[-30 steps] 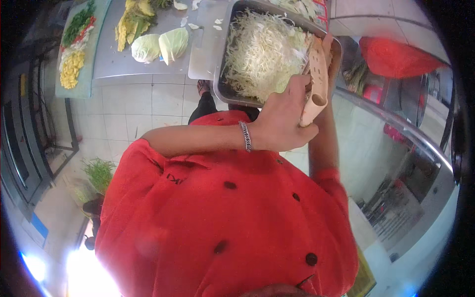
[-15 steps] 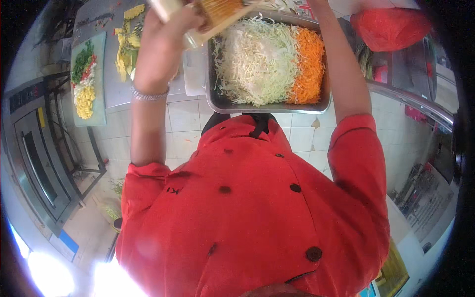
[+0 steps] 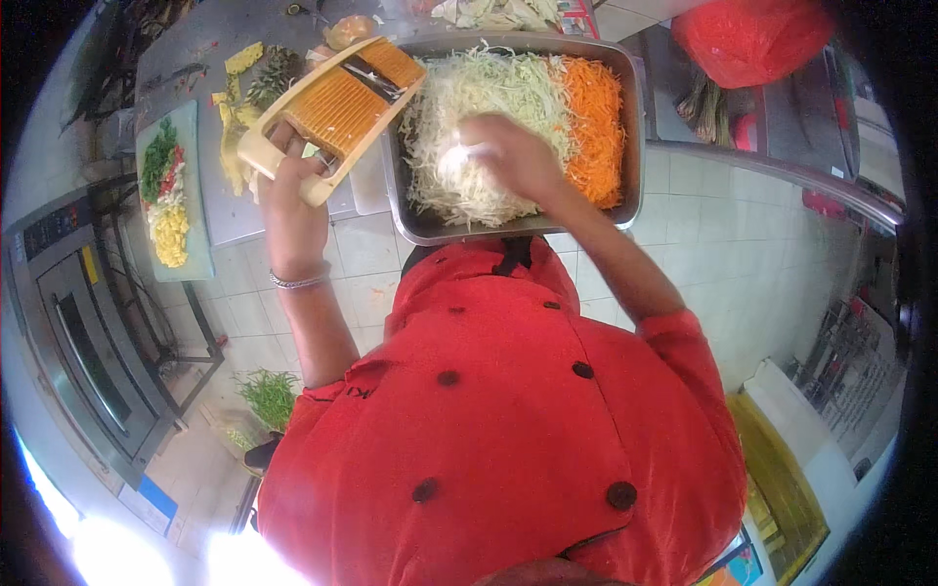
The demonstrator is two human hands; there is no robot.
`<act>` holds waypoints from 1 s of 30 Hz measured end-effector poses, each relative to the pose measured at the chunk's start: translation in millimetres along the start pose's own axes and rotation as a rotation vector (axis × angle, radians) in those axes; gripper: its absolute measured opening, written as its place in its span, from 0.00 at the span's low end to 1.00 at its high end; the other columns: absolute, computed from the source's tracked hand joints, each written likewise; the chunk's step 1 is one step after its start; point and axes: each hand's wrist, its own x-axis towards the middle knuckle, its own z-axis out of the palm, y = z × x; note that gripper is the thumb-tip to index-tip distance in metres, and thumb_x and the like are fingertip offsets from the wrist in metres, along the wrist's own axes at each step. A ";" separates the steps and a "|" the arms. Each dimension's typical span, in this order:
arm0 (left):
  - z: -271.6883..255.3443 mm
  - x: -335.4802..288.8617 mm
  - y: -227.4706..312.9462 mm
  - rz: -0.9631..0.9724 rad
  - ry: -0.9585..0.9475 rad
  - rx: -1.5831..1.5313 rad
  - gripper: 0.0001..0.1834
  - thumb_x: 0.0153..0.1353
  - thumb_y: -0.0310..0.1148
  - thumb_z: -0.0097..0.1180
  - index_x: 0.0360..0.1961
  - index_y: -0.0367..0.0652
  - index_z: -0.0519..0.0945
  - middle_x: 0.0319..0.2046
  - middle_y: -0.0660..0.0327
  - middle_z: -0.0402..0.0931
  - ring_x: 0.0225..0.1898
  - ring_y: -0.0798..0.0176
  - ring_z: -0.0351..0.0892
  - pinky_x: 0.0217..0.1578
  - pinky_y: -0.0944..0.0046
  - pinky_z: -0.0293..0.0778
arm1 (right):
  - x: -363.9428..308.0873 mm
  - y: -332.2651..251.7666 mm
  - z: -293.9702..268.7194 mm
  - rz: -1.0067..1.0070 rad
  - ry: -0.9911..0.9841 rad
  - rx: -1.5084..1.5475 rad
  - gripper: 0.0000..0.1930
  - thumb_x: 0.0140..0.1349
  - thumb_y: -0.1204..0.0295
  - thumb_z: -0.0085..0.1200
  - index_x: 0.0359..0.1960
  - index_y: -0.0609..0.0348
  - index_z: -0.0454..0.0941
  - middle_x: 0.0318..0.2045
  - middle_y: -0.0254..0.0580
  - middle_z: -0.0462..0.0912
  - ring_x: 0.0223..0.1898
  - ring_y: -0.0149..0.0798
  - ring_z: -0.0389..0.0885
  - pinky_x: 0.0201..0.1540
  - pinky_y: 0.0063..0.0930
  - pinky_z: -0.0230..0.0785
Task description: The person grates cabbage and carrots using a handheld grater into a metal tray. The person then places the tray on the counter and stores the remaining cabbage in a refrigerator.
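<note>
My left hand (image 3: 296, 200) grips the lower end of a mandoline slicer (image 3: 337, 112), with a cream frame and an orange bed. The slicer tilts, its upper end over the left rim of a deep metal tray (image 3: 415, 236). Inside the tray, shredded cabbage (image 3: 508, 88) lies left and middle, with shredded carrot (image 3: 591, 127) along the right. My right hand (image 3: 518, 161) is closed over the cabbage, blurred by motion. At its fingers is a white piece of vegetable (image 3: 459, 164), whose exact kind I cannot make out.
Left on the metal table, a cutting board (image 3: 200, 230) bears chopped greens, red and white bits and yellow cubes. Pineapple peel and a crown (image 3: 277, 78) lie behind the slicer, near an onion (image 3: 350, 31). A red plastic bag (image 3: 752, 39) sits at far right.
The slicer has come down and left, its orange bed now in full view. My right hand has moved from beyond the tray's far right rim to over the cabbage.
</note>
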 end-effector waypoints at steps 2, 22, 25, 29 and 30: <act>1.4 -2.1 8.6 -0.099 -0.043 -0.125 0.12 0.57 0.12 0.50 0.40 0.36 0.76 0.65 0.44 0.63 0.68 0.45 0.64 0.56 0.55 0.76 | 22.4 8.8 -34.9 0.127 0.106 -0.215 0.18 0.65 0.60 0.50 0.53 0.49 0.80 0.53 0.44 0.81 0.54 0.49 0.79 0.57 0.43 0.72; -7.8 -22.1 -0.6 0.007 -0.073 -0.098 0.12 0.59 0.08 0.46 0.39 0.34 0.73 0.68 0.41 0.57 0.69 0.38 0.63 0.56 0.53 0.78 | 20.9 -0.3 -3.5 0.301 -0.053 -0.308 0.30 0.62 0.53 0.57 0.66 0.42 0.68 0.69 0.48 0.63 0.69 0.67 0.60 0.66 0.68 0.57; -4.2 -29.5 -3.9 -0.029 -0.071 -0.133 0.13 0.59 0.08 0.46 0.41 0.34 0.72 0.69 0.41 0.56 0.69 0.39 0.63 0.55 0.54 0.79 | 25.8 -21.3 36.9 0.199 -0.086 -0.616 0.31 0.64 0.54 0.56 0.68 0.42 0.66 0.70 0.50 0.61 0.68 0.69 0.61 0.67 0.64 0.58; -6.0 -34.8 -6.4 -0.035 -0.096 -0.153 0.16 0.59 0.08 0.45 0.45 0.35 0.72 0.69 0.43 0.55 0.71 0.41 0.61 0.57 0.54 0.78 | 10.3 -36.8 31.0 -0.146 -0.051 -0.433 0.25 0.65 0.57 0.56 0.63 0.46 0.72 0.64 0.50 0.70 0.64 0.57 0.70 0.65 0.53 0.64; -8.0 -34.6 -4.4 -0.077 -0.079 -0.202 0.16 0.59 0.08 0.45 0.46 0.35 0.72 0.70 0.43 0.55 0.71 0.42 0.61 0.57 0.53 0.77 | 12.9 -22.2 22.2 -0.166 -0.010 -0.264 0.23 0.65 0.59 0.56 0.61 0.47 0.74 0.62 0.49 0.73 0.63 0.54 0.71 0.65 0.50 0.65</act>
